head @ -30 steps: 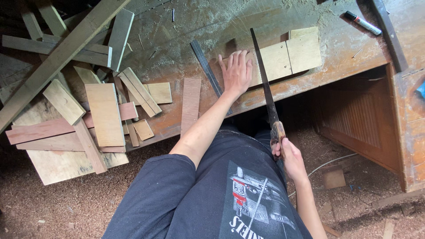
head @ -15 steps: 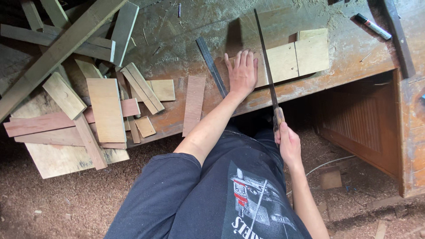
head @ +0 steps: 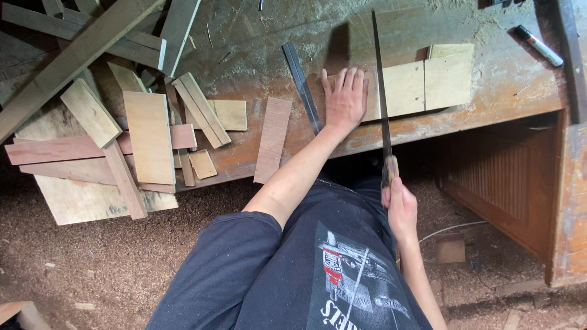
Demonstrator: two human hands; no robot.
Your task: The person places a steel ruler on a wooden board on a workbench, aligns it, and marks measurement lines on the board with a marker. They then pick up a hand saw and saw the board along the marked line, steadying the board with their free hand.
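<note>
On the workbench (head: 489, 104) edge, left hand (head: 345, 101) spread flat pinning the pale board (head: 422, 82), right hand (head: 398, 205) fisted round handsaw (head: 380, 91) grip; w/ fingers clear, likely best long even strokes

Dark short-sleeved T-shirt, printed chest graphic, bare forearms

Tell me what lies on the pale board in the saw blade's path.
Nothing visible does. The left hand presses the pale board down just left of the saw, clear of its line; the right hand grips the handle.
</note>
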